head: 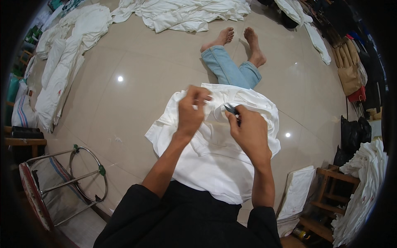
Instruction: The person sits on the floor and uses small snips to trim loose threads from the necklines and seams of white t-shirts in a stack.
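Note:
A white cloth garment (217,173) lies bunched across my lap, its folds and seams turned upward. In my right hand (250,133) is a small pair of dark thread snips (231,109), blades pointing up and to the left over the cloth. My left hand (192,108) hovers over the garment's left part with its fingers curled. It is blurred, and whether a thread or a bit of cloth is between its fingertips cannot be made out. Both hands hide parts of the garment.
My legs in light blue jeans (229,68) stretch out on the tiled floor (139,93). White garments (192,15) lie ahead, with a stack (59,90) to the left. A metal-legged stool (73,179) lies tipped at left. A wooden frame (332,189) stands at right beside piled white cloth (366,186).

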Tool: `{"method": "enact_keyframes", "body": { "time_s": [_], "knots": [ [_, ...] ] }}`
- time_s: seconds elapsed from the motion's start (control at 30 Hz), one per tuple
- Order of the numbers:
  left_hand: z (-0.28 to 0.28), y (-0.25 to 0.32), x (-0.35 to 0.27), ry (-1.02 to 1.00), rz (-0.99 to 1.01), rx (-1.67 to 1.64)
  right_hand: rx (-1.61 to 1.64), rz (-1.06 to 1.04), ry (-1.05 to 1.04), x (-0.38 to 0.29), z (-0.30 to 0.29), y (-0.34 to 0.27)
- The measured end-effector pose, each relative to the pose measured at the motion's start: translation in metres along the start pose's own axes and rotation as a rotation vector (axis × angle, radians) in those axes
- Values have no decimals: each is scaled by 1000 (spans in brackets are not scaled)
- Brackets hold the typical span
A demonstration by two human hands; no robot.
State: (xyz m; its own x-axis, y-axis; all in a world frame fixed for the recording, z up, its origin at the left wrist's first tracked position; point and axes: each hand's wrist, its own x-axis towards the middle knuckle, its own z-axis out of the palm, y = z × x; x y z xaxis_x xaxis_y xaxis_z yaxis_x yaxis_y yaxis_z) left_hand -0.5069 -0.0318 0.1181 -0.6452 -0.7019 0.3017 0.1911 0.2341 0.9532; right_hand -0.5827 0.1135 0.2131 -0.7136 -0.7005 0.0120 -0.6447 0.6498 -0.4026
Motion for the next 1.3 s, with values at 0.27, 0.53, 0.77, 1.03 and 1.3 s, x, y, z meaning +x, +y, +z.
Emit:
{"method": "enact_keyframes", "body": {
  "time_s": [0.27, 0.53, 0.77, 1.03, 1.3],
  "knots": [
    [-304, -151, -98, 1182, -430, -608, 411, 416, 302, -45, -38, 100],
    [-148, -53, -44, 318, -458, -324, 398, 326, 445, -41, -15, 134],
    [30, 17, 23, -456, -57, 372, 354, 268, 464, -27, -6, 129],
    [-25, 15, -37, -464, 2, 737, 619, 207, 9, -135, -14, 138],
    [1, 85, -48, -710, -49, 385, 1385, 563, 153, -182, 6, 141]
  ]
}}
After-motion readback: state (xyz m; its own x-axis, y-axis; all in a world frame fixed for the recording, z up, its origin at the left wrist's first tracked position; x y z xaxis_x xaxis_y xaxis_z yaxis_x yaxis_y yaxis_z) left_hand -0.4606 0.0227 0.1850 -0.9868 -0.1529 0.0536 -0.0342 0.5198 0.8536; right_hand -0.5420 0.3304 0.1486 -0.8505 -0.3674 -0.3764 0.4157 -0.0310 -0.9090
